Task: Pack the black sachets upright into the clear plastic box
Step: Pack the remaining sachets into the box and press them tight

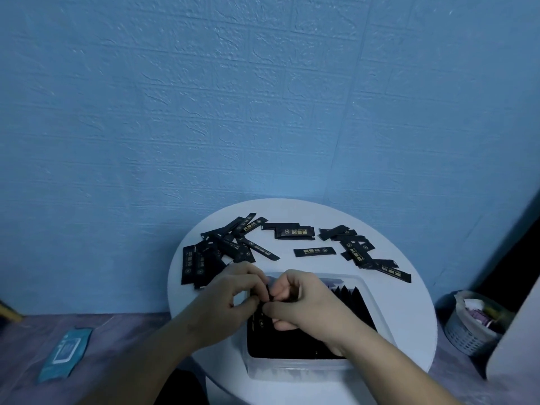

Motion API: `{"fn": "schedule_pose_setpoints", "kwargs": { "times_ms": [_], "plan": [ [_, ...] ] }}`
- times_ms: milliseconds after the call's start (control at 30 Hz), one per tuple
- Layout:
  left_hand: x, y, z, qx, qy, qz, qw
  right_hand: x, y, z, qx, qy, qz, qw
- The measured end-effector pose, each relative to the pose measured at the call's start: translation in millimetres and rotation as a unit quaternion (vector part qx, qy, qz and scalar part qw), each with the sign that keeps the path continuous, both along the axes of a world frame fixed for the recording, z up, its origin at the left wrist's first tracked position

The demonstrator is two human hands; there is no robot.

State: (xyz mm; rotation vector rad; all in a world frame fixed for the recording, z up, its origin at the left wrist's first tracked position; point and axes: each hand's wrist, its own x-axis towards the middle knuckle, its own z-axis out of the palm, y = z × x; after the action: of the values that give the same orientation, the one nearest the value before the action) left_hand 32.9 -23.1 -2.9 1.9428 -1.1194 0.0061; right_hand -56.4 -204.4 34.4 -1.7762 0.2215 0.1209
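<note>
Blue textured wall [263, 97] behind, purplish floor [117, 331] below. Round white table [409, 302], strewn with loose black sachets [314, 251]. Clear plastic box [292, 366] at near edge, part filled with upright ones. Left hand [233, 296] and right hand [304, 305], both hands pinching one sachet [267, 290] over the box.

Dim room, cold blue cast over everything. Soft overhead light, brightest on white table [409, 311] top; no hard shadows, no glare. Inside of clear box [360, 280] sinks to near black. Wide-angle bend: wall [263, 97] brick lines bow, table rim curves. Gold print on sachets [314, 251] soft, barely legible. Basket [467, 331] on floor off table's right edge smeared, stretched.
</note>
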Motion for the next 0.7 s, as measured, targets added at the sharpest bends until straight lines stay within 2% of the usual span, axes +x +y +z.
{"fn": "schedule_pose_setpoints", "kwargs": {
  "times_ms": [100,233,433,700],
  "plan": [
    [-6.8,-3.2,-9.7,0.003,0.029,0.039,0.999,0.7,-4.4,1.3,0.001,-0.001,0.014,1.0],
    [-17.6,-6.4,-14.0,-0.059,0.117,0.046,0.99,-1.5,-5.7,1.6,0.013,0.003,0.023,1.0],
    [-24.2,-8.3,-13.3,-0.039,0.113,0.039,0.992,2.3,-1.4,-3.7,0.069,0.019,-0.036,0.997],
    [-26.0,-12.7,-11.3,0.001,0.139,0.05,0.989,2.2,-2.0,-2.2,0.041,0.018,-0.025,0.999]
  ]
}}
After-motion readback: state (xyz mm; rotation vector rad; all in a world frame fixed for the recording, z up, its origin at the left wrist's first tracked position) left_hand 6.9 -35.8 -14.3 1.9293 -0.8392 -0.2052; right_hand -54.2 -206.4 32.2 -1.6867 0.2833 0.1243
